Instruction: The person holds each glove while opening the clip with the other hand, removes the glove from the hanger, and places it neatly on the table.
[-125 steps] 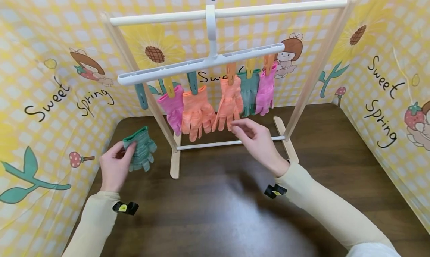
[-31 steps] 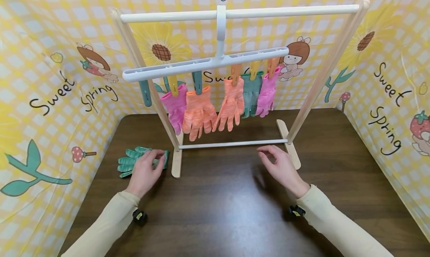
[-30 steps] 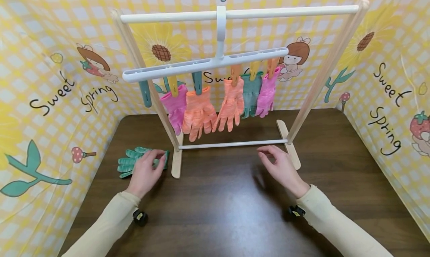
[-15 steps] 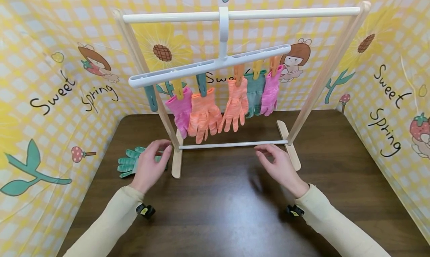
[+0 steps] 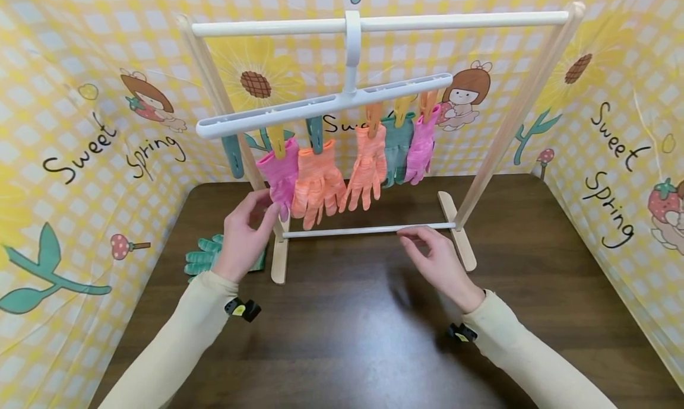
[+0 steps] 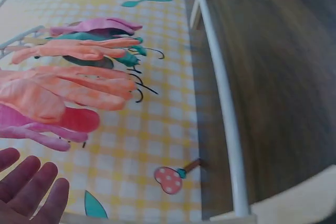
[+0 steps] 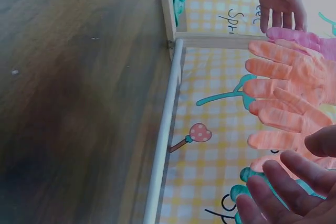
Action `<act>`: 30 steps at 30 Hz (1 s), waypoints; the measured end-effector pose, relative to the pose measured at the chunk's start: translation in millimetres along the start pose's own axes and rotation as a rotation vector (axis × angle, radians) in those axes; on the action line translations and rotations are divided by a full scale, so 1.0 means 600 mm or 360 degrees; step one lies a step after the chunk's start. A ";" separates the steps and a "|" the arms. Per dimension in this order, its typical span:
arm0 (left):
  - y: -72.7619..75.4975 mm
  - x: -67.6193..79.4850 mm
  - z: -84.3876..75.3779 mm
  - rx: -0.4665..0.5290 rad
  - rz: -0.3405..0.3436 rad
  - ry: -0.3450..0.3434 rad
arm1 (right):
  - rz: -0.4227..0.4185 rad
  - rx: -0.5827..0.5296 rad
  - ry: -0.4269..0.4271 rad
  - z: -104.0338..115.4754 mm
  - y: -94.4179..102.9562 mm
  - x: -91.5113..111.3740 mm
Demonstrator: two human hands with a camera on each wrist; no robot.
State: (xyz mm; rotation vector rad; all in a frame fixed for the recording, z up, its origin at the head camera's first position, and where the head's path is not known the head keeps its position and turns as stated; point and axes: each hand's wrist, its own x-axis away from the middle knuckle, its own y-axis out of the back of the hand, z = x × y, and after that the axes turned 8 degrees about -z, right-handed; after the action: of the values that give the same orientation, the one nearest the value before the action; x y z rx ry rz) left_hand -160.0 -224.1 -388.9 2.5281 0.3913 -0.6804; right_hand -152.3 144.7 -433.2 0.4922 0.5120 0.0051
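Note:
My left hand [image 5: 243, 237], thumb and fingers parted, is raised beside the leftmost pink glove [image 5: 280, 174], its thumb tip right at the glove's fingers. Relaxed fingers [image 6: 31, 184] show just below that glove in the left wrist view. Behind my left forearm a green glove [image 5: 202, 259] lies on the table, partly hidden. My right hand [image 5: 440, 263] hovers in front of the rack's lower bar [image 5: 347, 231], fingers loosely bent around nothing. Orange gloves [image 5: 317, 186], a hanging green glove [image 5: 398, 151] and another pink glove [image 5: 421, 148] hang from clothespins on a white hanger [image 5: 278, 113].
A wooden rack [image 5: 497, 124] stands on the dark table [image 5: 342, 349], and the hanger hooks over its top bar [image 5: 454, 21]. A teal clothespin [image 5: 232, 157] at the hanger's left end holds nothing. Printed yellow checked cloth [image 5: 625, 88] surrounds the table.
Earlier my left hand held the green glove, which now lies on the table. Since then that hand has risen to the left pink glove. My right hand has come down and the hanger has swung slightly.

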 end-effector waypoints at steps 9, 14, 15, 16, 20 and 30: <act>-0.021 -0.021 -0.029 0.0084 -0.0107 -0.0018 | -0.0011 -0.0048 0.0026 0.020 -0.007 -0.016; -0.026 -0.033 -0.041 0.0163 -0.0188 -0.0047 | -0.0015 -0.0068 0.0067 0.036 -0.011 -0.027; -0.026 -0.035 -0.043 0.0178 -0.0200 -0.0053 | -0.0015 -0.0076 0.0080 0.040 -0.012 -0.031; -0.027 -0.036 -0.044 0.0191 -0.0212 -0.0061 | -0.0012 -0.0083 0.0092 0.046 -0.013 -0.034; -0.028 -0.041 -0.050 0.0226 -0.0243 -0.0089 | -0.0008 -0.0098 0.0137 0.071 -0.016 -0.053; -0.027 -0.044 -0.053 0.0223 -0.0262 -0.0103 | -0.0010 -0.0271 0.0366 0.159 -0.041 -0.109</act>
State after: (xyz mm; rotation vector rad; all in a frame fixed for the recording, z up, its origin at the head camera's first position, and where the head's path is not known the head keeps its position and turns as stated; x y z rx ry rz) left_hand -176.1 -197.6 -356.9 2.6172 0.5511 -0.8781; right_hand -167.7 72.0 -341.3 0.3247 0.7318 0.0993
